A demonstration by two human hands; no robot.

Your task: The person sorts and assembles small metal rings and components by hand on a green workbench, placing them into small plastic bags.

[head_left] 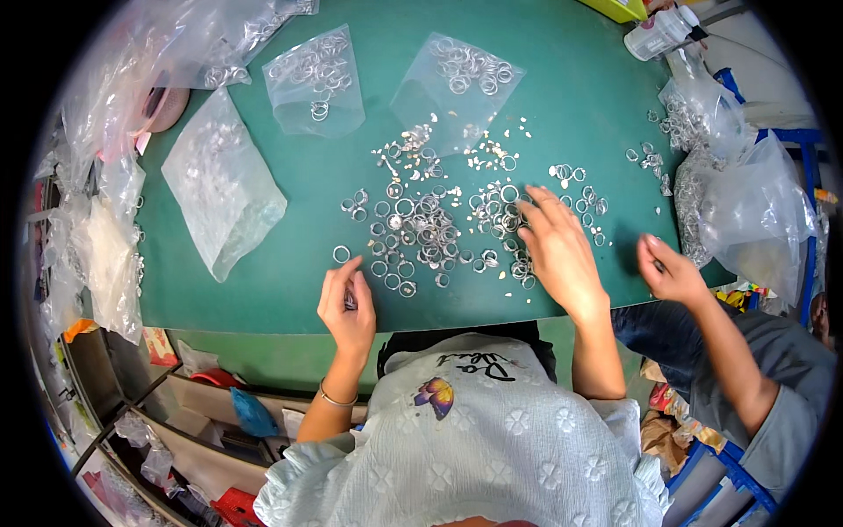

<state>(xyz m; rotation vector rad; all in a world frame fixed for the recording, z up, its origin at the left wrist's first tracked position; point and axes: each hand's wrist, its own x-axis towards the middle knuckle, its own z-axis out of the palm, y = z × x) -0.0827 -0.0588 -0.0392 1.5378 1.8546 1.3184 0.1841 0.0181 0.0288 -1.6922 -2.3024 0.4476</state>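
The left hand (348,306) is curled around a few small rings (350,299), its fingertips just beside a single ring (342,254). The right hand (558,253) stretches its fingers, slightly apart, over the right part of the ring heap (426,227), which lies upon the green table (263,303).

Three flat bags (224,198) are counted on the green table (307,193); one bracelet (337,401); rings (430,224) are estimated in dozens.
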